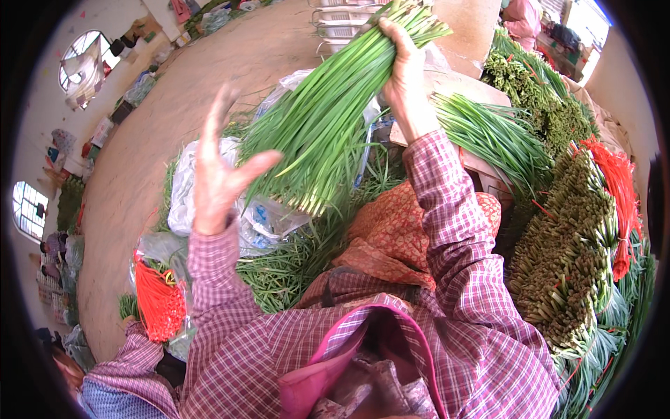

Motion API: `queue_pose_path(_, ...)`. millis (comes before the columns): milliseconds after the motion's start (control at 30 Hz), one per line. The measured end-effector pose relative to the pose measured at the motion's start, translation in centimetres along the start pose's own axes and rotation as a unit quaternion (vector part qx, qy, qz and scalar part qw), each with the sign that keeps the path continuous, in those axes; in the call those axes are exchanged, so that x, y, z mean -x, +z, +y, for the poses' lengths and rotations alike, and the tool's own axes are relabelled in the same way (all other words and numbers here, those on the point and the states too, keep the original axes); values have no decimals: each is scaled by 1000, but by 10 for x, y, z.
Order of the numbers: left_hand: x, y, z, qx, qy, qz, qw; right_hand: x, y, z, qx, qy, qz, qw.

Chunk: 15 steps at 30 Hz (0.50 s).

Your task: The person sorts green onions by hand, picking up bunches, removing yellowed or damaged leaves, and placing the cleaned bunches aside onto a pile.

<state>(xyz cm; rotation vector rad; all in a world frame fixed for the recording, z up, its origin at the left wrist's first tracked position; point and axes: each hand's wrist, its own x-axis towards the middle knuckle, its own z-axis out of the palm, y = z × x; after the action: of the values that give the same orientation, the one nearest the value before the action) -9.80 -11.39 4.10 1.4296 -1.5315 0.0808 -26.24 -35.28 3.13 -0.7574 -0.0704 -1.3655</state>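
Note:
Raised at the top middle, my right hand (407, 70) grips a thick bunch of garlic chives (319, 110) close to its pale cut ends. The long green leaves hang down to the left. My left hand (217, 157) is up beside the leaves, holding nothing, its thumb apart from its slightly blurred fingers. Under the held bunch, more pale stem ends (309, 201) show above crumpled plastic bags (180, 204). Another bunch of chives (487, 133) lies across a low board (463, 86) beyond my right forearm.
Loose chive leaves (277, 277) cover the ground before my lap. At right are stacked tied bundles (565, 251) topped by red ties (617, 209). More red ties (159, 301) hang at left, near a co-worker's sleeve (125, 351). Plastic crates (343, 23) are stacked at the back.

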Motion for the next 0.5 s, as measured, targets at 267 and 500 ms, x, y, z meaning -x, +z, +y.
queue_pose_path(267,31,73,-11,-85,-52,14,995,76,35,62,-101,81,58,990)
queue_pose_path(500,58,44,-50,-127,-78,29,988,84,16,61,-76,115,4,990)
